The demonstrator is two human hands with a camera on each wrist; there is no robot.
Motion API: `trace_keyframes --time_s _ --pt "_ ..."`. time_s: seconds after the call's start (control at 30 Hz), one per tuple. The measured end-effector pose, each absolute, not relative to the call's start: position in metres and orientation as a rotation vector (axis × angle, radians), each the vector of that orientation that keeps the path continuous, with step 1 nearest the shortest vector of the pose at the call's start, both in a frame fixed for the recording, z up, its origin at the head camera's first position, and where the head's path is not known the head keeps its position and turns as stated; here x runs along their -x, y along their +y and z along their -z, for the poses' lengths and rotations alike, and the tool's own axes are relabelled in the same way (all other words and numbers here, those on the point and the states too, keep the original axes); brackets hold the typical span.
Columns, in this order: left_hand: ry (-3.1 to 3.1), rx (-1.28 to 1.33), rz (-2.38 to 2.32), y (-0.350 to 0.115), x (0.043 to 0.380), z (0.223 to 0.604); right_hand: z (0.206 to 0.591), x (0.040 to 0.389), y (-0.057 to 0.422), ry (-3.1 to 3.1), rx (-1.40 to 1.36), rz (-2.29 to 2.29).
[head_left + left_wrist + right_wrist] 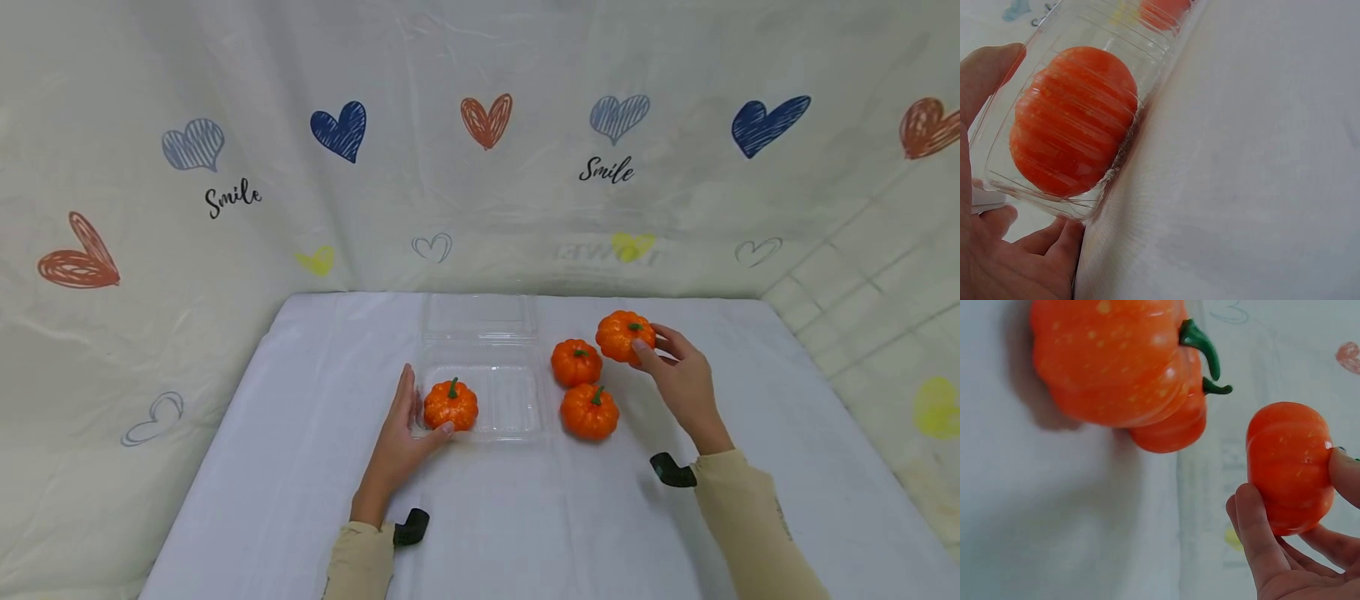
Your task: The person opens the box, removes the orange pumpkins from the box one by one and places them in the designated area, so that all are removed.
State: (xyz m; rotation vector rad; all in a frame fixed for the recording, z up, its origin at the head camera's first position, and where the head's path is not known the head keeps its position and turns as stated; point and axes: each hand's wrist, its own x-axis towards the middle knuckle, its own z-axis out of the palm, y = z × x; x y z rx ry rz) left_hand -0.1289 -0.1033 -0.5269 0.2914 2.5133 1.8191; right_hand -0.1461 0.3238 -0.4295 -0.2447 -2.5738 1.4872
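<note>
My right hand (684,385) holds a small orange toy pumpkin (621,335) with a green stem, pinched between thumb and fingers. The right wrist view shows this pumpkin (1289,464) raised off the table. With the left hand (401,437) I grip the near left corner of an open clear plastic clamshell box (513,404), thumb at its front edge and fingers along its left side. Inside the box, at the left, sits another pumpkin (450,407), seen through the clear wall in the left wrist view. Two more pumpkins, one nearer (589,413) and one farther (576,363), rest right of the box.
A white cloth covers the table (300,467). The box's clear lid (480,317) lies folded back toward the far edge. Behind the table hangs a pale curtain (420,192) printed with hearts and words.
</note>
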Motion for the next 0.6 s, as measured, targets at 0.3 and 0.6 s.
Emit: trace_keyframes --time_s 0.3,0.6 --pt "2.511 -0.308 -1.830 -0.103 0.128 0.524 0.445 0.141 0.334 -2.616 0.345 -1.486" --pt "2.522 -0.311 -1.823 -0.103 0.130 0.527 0.463 0.142 0.342 -2.679 0.448 -1.524"
